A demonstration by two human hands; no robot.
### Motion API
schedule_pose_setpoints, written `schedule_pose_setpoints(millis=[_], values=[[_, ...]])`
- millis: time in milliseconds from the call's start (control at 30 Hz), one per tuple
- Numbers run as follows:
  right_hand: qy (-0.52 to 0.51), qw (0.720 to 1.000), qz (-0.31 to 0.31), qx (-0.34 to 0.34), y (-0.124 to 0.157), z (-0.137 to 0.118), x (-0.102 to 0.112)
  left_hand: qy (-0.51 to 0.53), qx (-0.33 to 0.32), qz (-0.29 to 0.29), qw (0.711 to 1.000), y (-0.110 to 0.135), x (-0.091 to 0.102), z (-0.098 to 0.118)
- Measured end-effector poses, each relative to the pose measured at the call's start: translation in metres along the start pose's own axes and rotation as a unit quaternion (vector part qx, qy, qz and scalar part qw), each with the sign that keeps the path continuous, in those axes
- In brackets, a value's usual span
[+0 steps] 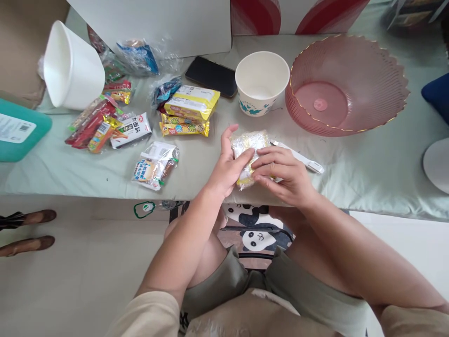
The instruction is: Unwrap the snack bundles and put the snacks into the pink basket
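Observation:
A snack packet (pixel 249 140) in crinkled clear wrap, whitish with yellow edges, is held just above the table's front edge. My left hand (pixel 228 168) grips it from the left, with the thumb pressed across its face. My right hand (pixel 284 173) has its fingers closed over the packet's right side, the thumb lower down. Partly behind the right hand lies a slim white utility knife (pixel 301 157). A white paper bucket with green leaf prints (pixel 257 100) stands beyond the packet.
To the right stands a pink ribbed bowl (pixel 372 84) with a gold scalloped rim. Left of my hands lie yellow snack packs (pixel 192 103), a black phone (pixel 212 76), a clear-bagged snack (pixel 156 164) and several other packets. A white bucket (pixel 75 70) is tipped at the far left.

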State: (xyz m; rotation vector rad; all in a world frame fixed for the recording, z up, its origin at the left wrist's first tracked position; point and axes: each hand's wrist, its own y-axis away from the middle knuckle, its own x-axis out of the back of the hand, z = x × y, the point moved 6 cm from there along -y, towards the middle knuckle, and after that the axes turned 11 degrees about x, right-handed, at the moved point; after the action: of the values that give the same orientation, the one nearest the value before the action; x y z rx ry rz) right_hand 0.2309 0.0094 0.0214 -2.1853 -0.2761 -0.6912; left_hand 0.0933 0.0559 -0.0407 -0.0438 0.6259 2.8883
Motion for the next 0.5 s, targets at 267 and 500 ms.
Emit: schedule_pose_setpoints(millis=[267, 500], values=[[0.042, 0.983, 0.122, -0.128, 0.009, 0.015, 0.015, -0.048, -0.076, -0.144, 0.985, 0.013, -0.005, 0.014], [0.022, 0.973, 0.093, -0.211, 0.012, 0.033, 0.015, -0.196, -0.198, -0.162, 0.947, 0.022, -0.017, 0.013]])
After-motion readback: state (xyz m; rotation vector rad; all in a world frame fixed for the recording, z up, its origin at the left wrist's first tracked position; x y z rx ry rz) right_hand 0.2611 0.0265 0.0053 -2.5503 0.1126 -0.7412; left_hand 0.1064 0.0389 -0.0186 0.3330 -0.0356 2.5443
